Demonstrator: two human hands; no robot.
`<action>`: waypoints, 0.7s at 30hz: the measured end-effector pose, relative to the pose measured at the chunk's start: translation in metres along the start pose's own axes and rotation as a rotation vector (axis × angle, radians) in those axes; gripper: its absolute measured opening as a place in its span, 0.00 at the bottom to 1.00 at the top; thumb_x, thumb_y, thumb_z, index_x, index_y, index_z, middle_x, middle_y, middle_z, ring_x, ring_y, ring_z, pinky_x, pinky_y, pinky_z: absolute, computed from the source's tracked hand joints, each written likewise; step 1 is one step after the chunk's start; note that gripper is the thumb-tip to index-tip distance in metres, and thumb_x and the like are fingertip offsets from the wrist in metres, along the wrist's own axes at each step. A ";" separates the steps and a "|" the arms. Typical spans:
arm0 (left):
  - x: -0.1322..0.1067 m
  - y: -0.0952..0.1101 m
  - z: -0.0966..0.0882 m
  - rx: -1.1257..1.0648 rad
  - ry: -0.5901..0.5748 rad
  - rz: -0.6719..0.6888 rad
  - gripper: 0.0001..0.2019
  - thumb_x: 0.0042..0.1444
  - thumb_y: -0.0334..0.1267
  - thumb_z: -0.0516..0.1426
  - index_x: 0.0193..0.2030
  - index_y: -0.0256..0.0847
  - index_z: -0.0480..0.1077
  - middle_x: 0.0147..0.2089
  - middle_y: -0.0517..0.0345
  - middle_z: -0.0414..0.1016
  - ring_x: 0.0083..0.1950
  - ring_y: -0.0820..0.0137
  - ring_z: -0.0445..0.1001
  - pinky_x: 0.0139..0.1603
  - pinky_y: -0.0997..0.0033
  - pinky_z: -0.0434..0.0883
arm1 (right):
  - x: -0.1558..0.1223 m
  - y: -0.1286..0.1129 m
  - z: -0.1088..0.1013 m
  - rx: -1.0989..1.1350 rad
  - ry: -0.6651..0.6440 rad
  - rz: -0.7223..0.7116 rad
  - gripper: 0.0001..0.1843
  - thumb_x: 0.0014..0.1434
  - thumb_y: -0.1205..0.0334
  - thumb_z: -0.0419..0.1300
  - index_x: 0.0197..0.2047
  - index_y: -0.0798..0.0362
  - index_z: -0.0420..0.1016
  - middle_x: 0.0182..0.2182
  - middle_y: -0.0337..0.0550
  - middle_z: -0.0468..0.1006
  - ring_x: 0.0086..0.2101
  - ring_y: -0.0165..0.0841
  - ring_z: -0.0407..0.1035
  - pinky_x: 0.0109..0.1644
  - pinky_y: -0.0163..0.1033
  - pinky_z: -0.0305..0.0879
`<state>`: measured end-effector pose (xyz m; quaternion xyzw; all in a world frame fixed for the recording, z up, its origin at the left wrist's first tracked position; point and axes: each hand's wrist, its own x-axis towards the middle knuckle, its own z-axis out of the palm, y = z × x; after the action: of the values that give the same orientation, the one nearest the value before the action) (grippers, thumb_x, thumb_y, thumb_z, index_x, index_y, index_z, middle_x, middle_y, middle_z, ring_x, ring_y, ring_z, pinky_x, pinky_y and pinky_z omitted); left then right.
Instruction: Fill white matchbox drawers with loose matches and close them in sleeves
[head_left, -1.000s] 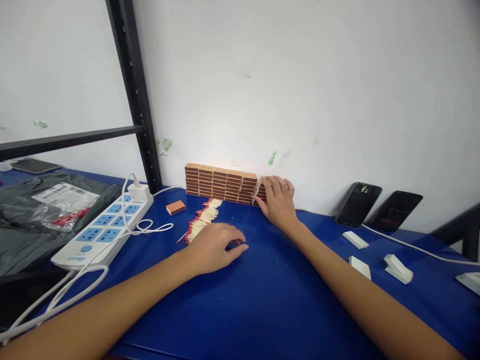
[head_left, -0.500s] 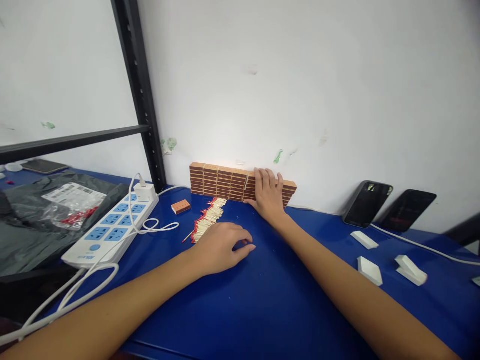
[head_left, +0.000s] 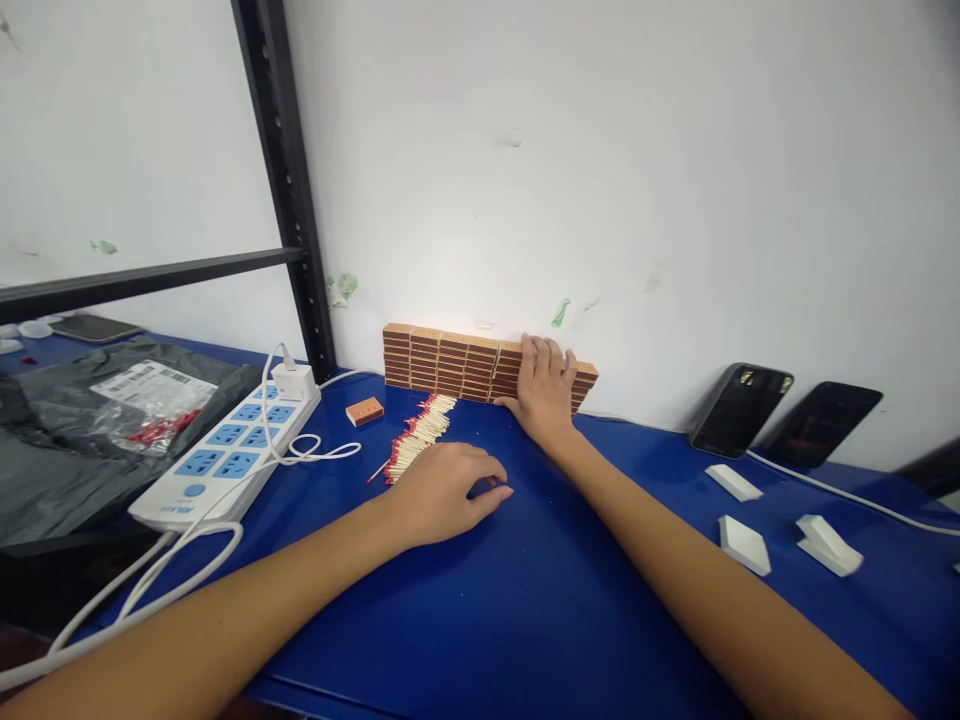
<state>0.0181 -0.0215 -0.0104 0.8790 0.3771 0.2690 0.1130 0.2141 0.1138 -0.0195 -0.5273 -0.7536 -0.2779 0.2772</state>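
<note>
Along the wall stands a row of stacked matchboxes [head_left: 439, 365], orange on top with dark brown striker sides facing me. My right hand [head_left: 546, 395] grips its right part, fingertips over the upper edge and thumb low on the front. What lies under that palm is hidden. My left hand [head_left: 450, 495] rests on the blue tabletop, fingers curved and apart from the thumb, nothing between them. Just behind it lies a long heap of red-tipped matches [head_left: 418, 437], partly covered by the hand. A single matchbox [head_left: 365, 411] lies left of the heap.
At left are a white power strip [head_left: 225, 450] with a plugged-in charger [head_left: 294, 381], loose cables and a grey plastic bag [head_left: 45, 440]. Two phones [head_left: 739, 410] lean on the wall at right, with several white blocks [head_left: 744, 545] before them. A black shelf post [head_left: 289, 180] rises behind.
The whole view has shifted slightly. Both hands keep the same places by the matches and the matchbox row.
</note>
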 end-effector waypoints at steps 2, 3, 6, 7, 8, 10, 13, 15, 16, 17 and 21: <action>0.000 0.000 0.000 -0.001 0.001 -0.006 0.10 0.67 0.43 0.59 0.44 0.44 0.81 0.40 0.58 0.83 0.41 0.66 0.80 0.43 0.66 0.73 | 0.000 0.000 0.000 -0.002 0.000 0.005 0.58 0.62 0.42 0.66 0.78 0.68 0.42 0.70 0.74 0.59 0.70 0.57 0.48 0.74 0.67 0.35; 0.000 0.000 0.000 -0.003 0.002 -0.009 0.09 0.67 0.43 0.60 0.44 0.44 0.81 0.40 0.58 0.83 0.41 0.65 0.80 0.44 0.65 0.73 | 0.000 0.000 0.000 -0.001 0.002 0.008 0.58 0.63 0.42 0.66 0.78 0.69 0.42 0.70 0.74 0.59 0.70 0.57 0.48 0.74 0.67 0.35; 0.000 -0.002 0.001 -0.015 0.034 -0.032 0.09 0.66 0.43 0.61 0.47 0.44 0.80 0.41 0.58 0.84 0.45 0.63 0.80 0.48 0.63 0.74 | 0.000 0.000 -0.001 0.003 0.005 0.016 0.58 0.63 0.42 0.66 0.78 0.69 0.43 0.70 0.74 0.59 0.70 0.58 0.48 0.74 0.67 0.36; 0.001 -0.003 0.000 -0.023 0.053 -0.046 0.10 0.65 0.43 0.61 0.48 0.45 0.80 0.42 0.58 0.84 0.46 0.63 0.80 0.50 0.62 0.74 | -0.001 0.000 -0.001 0.003 0.003 0.019 0.58 0.62 0.42 0.67 0.78 0.70 0.43 0.70 0.75 0.59 0.70 0.58 0.48 0.74 0.67 0.36; 0.002 -0.004 0.000 -0.034 0.068 -0.064 0.10 0.65 0.43 0.62 0.50 0.45 0.79 0.43 0.58 0.85 0.48 0.62 0.79 0.51 0.61 0.74 | -0.001 0.001 -0.001 0.001 0.001 0.023 0.58 0.61 0.43 0.68 0.78 0.70 0.44 0.70 0.75 0.59 0.70 0.58 0.48 0.74 0.67 0.36; 0.004 -0.007 -0.001 -0.055 0.079 -0.115 0.12 0.64 0.43 0.62 0.52 0.45 0.79 0.45 0.57 0.85 0.49 0.61 0.79 0.53 0.59 0.74 | -0.002 0.001 -0.001 -0.004 -0.004 0.031 0.58 0.60 0.46 0.70 0.77 0.70 0.45 0.70 0.74 0.59 0.70 0.58 0.48 0.74 0.66 0.36; 0.009 -0.014 -0.002 -0.058 0.059 -0.179 0.16 0.62 0.44 0.63 0.55 0.43 0.77 0.49 0.54 0.84 0.53 0.58 0.78 0.58 0.55 0.74 | -0.003 0.001 0.000 -0.007 0.000 0.033 0.58 0.59 0.47 0.71 0.77 0.70 0.45 0.70 0.74 0.60 0.70 0.57 0.49 0.74 0.66 0.36; 0.013 -0.019 -0.001 -0.035 0.041 -0.194 0.20 0.62 0.45 0.64 0.58 0.40 0.76 0.52 0.51 0.83 0.57 0.56 0.77 0.61 0.53 0.73 | -0.003 0.002 0.000 -0.003 0.014 0.031 0.59 0.60 0.45 0.69 0.77 0.69 0.44 0.69 0.74 0.60 0.70 0.58 0.49 0.74 0.67 0.36; 0.016 -0.022 -0.001 -0.022 0.031 -0.196 0.21 0.61 0.46 0.64 0.59 0.38 0.75 0.54 0.49 0.82 0.58 0.55 0.76 0.62 0.52 0.72 | -0.004 0.002 0.000 0.001 0.022 0.031 0.59 0.60 0.43 0.68 0.78 0.69 0.43 0.69 0.74 0.60 0.69 0.58 0.50 0.74 0.67 0.36; 0.019 -0.025 0.000 -0.013 0.023 -0.197 0.23 0.61 0.46 0.64 0.60 0.37 0.74 0.55 0.48 0.81 0.59 0.54 0.76 0.62 0.52 0.72 | -0.004 0.002 0.000 0.006 0.029 0.031 0.60 0.61 0.41 0.67 0.78 0.69 0.41 0.69 0.75 0.60 0.69 0.59 0.50 0.73 0.68 0.37; 0.034 -0.032 0.003 -0.025 0.026 -0.197 0.29 0.60 0.47 0.64 0.64 0.34 0.70 0.63 0.40 0.76 0.63 0.52 0.75 0.66 0.50 0.71 | -0.005 0.002 -0.001 0.013 0.040 0.035 0.62 0.61 0.35 0.64 0.78 0.69 0.42 0.69 0.76 0.60 0.69 0.60 0.50 0.72 0.68 0.37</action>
<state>0.0202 0.0255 -0.0129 0.8326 0.4599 0.2724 0.1450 0.2178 0.1108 -0.0221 -0.5330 -0.7404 -0.2784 0.3003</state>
